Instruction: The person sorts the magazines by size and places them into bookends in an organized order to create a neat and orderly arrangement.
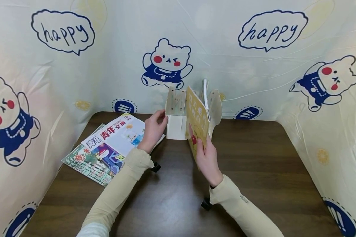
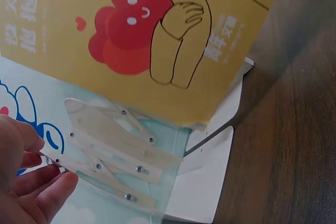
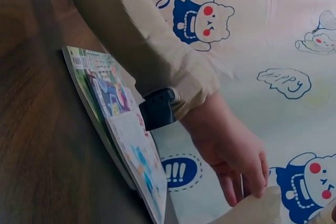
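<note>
Standing upright at the far middle of the dark wooden table (image 1: 255, 171), a white expandable book rack (image 1: 176, 126) serves as landmark; the left hand (image 1: 153, 129) grips its left end panel with curled fingers (image 2: 50, 195). The right hand (image 1: 206, 158) pinches a yellow booklet (image 1: 197, 123) with a red heart, held upright just right of the rack's base; a stack of magazines (image 1: 106, 148) lies flat to the rack's left.
</note>
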### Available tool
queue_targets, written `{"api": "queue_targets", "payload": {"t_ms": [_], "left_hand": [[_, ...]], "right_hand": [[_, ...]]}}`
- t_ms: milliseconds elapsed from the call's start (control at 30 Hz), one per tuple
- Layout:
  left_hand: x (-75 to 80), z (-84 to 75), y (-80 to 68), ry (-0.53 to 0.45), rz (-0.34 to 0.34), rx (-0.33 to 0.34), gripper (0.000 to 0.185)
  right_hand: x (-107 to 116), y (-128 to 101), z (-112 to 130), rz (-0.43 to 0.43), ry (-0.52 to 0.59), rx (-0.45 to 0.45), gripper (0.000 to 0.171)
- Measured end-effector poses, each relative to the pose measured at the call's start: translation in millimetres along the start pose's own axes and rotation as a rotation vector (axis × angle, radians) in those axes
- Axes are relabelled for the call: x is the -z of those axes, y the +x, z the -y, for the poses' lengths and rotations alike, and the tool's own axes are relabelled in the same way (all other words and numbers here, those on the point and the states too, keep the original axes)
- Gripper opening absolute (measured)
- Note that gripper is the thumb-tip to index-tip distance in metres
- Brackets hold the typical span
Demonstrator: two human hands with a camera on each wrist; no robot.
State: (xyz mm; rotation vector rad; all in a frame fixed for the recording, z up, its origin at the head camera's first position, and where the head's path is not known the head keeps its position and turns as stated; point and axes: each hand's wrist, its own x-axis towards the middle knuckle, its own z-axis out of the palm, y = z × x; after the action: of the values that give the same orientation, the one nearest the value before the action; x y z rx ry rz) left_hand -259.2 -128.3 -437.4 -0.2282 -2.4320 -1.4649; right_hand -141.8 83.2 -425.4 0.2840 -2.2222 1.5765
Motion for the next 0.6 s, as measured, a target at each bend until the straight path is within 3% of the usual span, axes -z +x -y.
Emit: {"api": "queue_targets", "payload": {"t_ms": [300, 600], "left_hand": [[-0.9, -0.6, 0.0, -0.005, 0.003, -0.012, 0.036], [-1.7, -0.3, 0.1, -0.008, 0.001, -0.004, 0.037]], "right_hand": [[-13.5, 15.8, -10.9, -0.003, -0.015, -0.044, 0.043], [-31.8, 34.2, -19.9, -0.029, 0.015, -0.011, 0.05]]}}
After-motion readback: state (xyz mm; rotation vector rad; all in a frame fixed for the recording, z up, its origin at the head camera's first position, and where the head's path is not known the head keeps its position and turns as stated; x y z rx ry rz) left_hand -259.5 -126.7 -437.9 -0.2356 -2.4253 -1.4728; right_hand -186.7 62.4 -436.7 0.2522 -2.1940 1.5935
